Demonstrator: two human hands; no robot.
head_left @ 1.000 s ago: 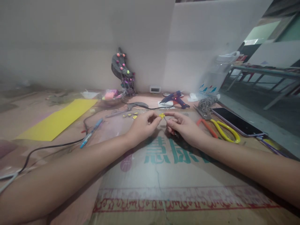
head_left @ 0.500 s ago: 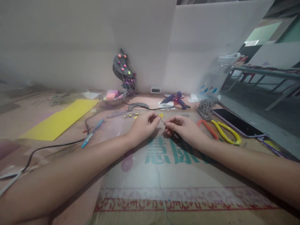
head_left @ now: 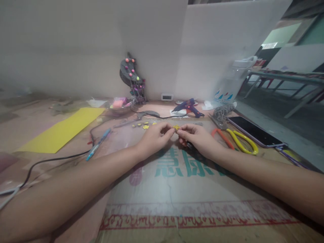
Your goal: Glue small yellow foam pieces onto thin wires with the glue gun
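Though tiny, lobed yellow flower (head_left: 176,127)

A table (head_left: 91,216) bears yellow paper (head_left: 64,131), a pen (head_left: 98,144) and printed cardboard (head_left: 141,195).

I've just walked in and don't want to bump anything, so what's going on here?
Someone is working on a small yellow flower. The left hand pinches it, and the right hand is right up against it; whether that one grips it too is hard to tell. More yellow pieces lie just beyond the left hand. Farther back is a glue gun, with scissors and a phone off to the right.
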